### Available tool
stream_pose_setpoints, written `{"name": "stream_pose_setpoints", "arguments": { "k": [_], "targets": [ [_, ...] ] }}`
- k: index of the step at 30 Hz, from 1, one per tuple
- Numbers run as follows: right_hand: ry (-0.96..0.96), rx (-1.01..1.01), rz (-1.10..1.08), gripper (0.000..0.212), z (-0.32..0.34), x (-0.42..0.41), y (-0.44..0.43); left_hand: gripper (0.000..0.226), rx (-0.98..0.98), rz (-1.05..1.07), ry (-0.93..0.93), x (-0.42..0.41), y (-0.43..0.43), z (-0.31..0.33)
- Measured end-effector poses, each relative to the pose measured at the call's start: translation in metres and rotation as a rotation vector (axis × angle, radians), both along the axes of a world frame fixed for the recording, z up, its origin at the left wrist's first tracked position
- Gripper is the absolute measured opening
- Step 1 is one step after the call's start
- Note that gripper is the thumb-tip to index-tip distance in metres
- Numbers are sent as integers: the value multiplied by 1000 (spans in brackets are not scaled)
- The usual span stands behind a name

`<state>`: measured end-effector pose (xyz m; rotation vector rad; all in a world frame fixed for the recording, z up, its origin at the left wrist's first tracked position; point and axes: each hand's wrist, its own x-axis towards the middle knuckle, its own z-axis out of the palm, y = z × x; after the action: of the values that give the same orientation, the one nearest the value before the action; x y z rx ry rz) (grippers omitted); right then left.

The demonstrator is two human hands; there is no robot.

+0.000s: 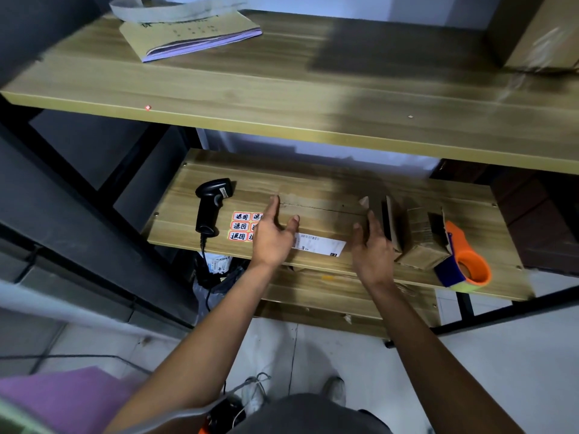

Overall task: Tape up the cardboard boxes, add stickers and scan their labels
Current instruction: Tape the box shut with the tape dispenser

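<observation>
Both hands, left hand [272, 236] and right hand [372, 249], were spread wide, flanking a flat cardboard box [322, 214] on the lower wooden shelf [344, 286]. Left lay stickers [241, 226] and scanner [211, 205]; right, small boxes [419, 242] and tape dispenser [466, 264].

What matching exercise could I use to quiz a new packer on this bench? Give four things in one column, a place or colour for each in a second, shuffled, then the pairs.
Things
1. barcode scanner
2. tape dispenser
3. sticker sheet
4. notebook

Descriptions
A. orange, at the right end of the lower shelf
B. black, lying left of the stickers
C. on the upper shelf, with purple page edges
D. red-bordered labels, beside the left hand

Pairs: 1-B, 2-A, 3-D, 4-C
</observation>
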<state>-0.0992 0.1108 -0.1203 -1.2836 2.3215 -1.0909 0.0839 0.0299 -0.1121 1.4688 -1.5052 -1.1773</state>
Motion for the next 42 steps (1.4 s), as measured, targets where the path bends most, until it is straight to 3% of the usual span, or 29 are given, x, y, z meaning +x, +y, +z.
{"name": "stream_pose_setpoints", "arguments": {
  "k": [7,15,22,25,29,33,35,39,42],
  "targets": [
    [-18,-15,34,55,-4,6,7,74,94,-14,65,6,5,-2],
    [-172,62,26,55,6,9,9,73,187,-25,88,9,3,-3],
    [-396,14,-57,50,4,6,0,79,262,-38,139,14,3,-2],
    [-352,31,-47,49,3,5,-1,102,278,-93,101,21,-4,-8],
    [-222,63,3,50,3,2,0,93,275,-174,29,32,-3,-3],
    [-155,19,-3,54,5,-3,-1,114,279,-177,41,51,13,-6],
    [-95,-8,1,52,8,-3,1,123,246,-146,-87,62,21,-13],
    [-29,-45,21,47,6,-3,0,145,23,-228,-523,79,17,-40],
    [-25,-41,17,45,7,-4,-1,142,-78,-365,-796,81,11,-52]
  ]
}}
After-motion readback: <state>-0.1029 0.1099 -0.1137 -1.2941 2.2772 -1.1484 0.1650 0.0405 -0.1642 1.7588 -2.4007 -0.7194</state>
